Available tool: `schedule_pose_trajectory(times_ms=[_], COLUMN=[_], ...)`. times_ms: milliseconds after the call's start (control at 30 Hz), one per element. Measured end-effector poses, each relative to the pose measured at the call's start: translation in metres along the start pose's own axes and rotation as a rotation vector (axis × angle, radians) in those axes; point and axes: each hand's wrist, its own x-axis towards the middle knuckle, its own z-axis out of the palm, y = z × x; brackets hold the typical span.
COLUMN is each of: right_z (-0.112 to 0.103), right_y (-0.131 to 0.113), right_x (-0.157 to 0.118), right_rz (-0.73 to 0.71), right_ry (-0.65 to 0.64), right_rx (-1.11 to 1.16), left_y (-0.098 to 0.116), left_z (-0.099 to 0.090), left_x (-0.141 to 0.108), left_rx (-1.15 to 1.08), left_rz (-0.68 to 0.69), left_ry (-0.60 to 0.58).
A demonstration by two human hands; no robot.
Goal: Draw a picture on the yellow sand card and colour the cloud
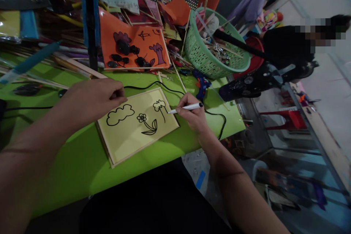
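A yellow sheet [128,142] with a thin wooden border lies tilted on the green table. It bears black line drawings: a cloud, a flower with leaves, and a small tree shape at the right. My right hand [193,115] pinches a white marker [188,108] with a black end, its tip touching the sheet beside the tree's trunk lines. My left hand [100,95] rests at the sheet's upper left edge, above the cloud. Its fingers are curled closed, and what lies under them, if anything, is hidden.
Behind the sheet stands an orange decorated panel [109,38], with a green basket [216,53] of tools and sticks to its right. A blue glue gun [202,85] and a black cable [142,87] lie nearby. Sticks and pens clutter the left. A person [287,44] is at right.
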Motion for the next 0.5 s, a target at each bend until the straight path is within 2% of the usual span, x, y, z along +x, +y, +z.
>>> schedule_pose_trajectory(times_ms=[333,500], right_z=[-0.0008,-0.0011], right_y=[-0.0074,-0.0056], right_x=[-0.0037,-0.0047], right_rz=[0.052,0.034], right_ry=[-0.037,-0.015], right_rx=[0.035,0.032], left_y=[0.0026,0.0023], left_z=[-0.0017,-0.0003], left_x=[-0.0007,-0.0009], left_rx=[0.011,0.022], left_rz=[-0.007,0.008], left_ry=[-0.005,0.010])
